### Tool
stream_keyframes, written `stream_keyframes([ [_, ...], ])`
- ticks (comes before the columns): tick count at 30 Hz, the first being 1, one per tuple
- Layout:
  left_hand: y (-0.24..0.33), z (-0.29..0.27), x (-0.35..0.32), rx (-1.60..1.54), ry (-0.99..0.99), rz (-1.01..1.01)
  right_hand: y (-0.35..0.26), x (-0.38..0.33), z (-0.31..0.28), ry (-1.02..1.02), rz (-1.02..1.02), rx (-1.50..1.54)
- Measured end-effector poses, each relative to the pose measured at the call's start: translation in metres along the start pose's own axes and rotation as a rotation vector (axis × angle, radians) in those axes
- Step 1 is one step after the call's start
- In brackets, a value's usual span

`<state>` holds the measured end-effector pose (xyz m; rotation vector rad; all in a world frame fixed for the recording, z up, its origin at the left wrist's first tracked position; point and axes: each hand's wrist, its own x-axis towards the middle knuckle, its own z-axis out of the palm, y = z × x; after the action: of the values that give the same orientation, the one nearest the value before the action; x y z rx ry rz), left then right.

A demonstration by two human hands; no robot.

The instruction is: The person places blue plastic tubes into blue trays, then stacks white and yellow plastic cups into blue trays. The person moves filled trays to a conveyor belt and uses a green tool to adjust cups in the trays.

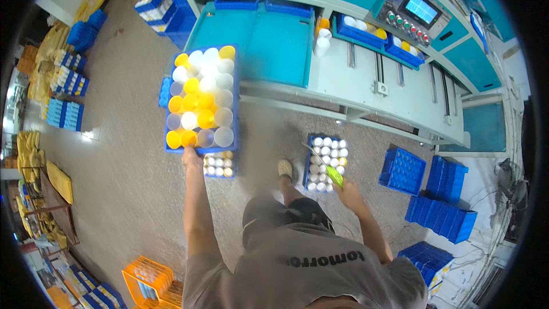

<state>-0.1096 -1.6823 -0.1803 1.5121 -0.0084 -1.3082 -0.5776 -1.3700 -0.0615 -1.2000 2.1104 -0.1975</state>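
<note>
Grey short-sleeved shirt (320, 246) nearest camera. Our left hand (192, 156) grips the near end of a blue rectangular plastic crate (236, 94) of white, yellow and translucent cups (224, 117); crate lies straight ahead of that hand, the nearer one, long axis pointing away from us. Our right hand (350, 195) clasps a lime-green-handled tool (334, 176), thin metal shaft angled forward-left.

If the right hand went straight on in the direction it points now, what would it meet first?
Probably the white cups, in line with the right hand and its green tool; depth is unclear, and it may pass above them.
</note>
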Motion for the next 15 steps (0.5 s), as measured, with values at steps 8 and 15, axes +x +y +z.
stream_keyframes([
  [8,0.095,0.140,0.122,0.167,-0.188,-0.130,-0.037,-0.019,0.033,-0.042,0.238,-0.077],
  [15,-0.026,0.209,0.194,0.416,-0.760,-0.303,-0.101,-0.035,0.099,0.234,0.328,0.220],
])
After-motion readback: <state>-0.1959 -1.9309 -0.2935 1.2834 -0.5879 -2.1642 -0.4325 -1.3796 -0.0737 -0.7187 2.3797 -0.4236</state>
